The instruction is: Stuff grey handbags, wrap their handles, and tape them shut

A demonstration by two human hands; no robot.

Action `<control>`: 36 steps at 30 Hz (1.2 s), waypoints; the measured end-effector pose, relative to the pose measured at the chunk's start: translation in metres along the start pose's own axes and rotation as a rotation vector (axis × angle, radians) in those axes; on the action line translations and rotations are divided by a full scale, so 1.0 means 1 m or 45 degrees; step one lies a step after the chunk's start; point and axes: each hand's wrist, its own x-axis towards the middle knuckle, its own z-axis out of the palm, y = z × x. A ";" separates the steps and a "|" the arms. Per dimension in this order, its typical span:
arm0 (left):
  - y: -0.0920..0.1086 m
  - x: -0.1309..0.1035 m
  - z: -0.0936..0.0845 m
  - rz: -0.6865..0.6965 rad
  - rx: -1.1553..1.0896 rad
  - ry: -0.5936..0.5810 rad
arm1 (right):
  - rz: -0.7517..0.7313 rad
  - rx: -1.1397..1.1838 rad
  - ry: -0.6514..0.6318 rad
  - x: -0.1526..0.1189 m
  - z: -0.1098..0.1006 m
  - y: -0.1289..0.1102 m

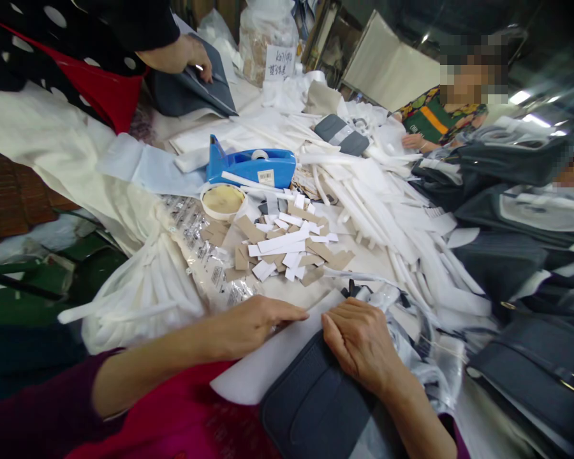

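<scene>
A dark blue-grey handbag (pixel 316 395) lies tilted in front of me against my red apron. A white foam sheet (pixel 253 373) runs along its upper left side. My right hand (pixel 361 341) is closed over the bag's upper edge, with the fingertips curled out of sight and the thumb resting along the edge. At the sheet's far side, my left hand (pixel 263 325) has its index finger stretched along the sheet and the other fingers bent. The left fingers look closed on the sheet's edge, though their undersides are hidden. Clear plastic wrapping (pixel 411 350) bunches beside my right wrist.
White and brown card pieces (pixel 287 245) lie beyond my hands, near a tape roll (pixel 223 201) and a blue tape dispenser (pixel 253 169). White foam strips (pixel 387 217) cover the table's right. Dark bags (pixel 530 376) are piled at right. A co-worker's hand (pixel 182 54) touches another bag.
</scene>
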 end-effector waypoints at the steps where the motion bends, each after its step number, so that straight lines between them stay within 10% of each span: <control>1: 0.001 -0.015 -0.008 0.025 0.094 -0.023 | 0.004 -0.008 -0.007 0.000 0.000 0.000; 7: -0.001 -0.071 -0.015 0.106 0.215 -0.177 | 0.012 0.004 -0.020 0.000 0.000 0.002; 19: 0.006 -0.019 0.028 -0.394 -0.407 0.249 | 0.062 0.261 0.049 0.005 -0.008 -0.003; 26: 0.016 -0.001 0.036 -0.448 -0.330 0.320 | 0.026 0.266 0.216 0.000 -0.016 -0.004; 36: 0.026 0.002 0.042 -0.308 -0.329 0.256 | 0.024 0.280 -0.073 0.002 -0.014 0.000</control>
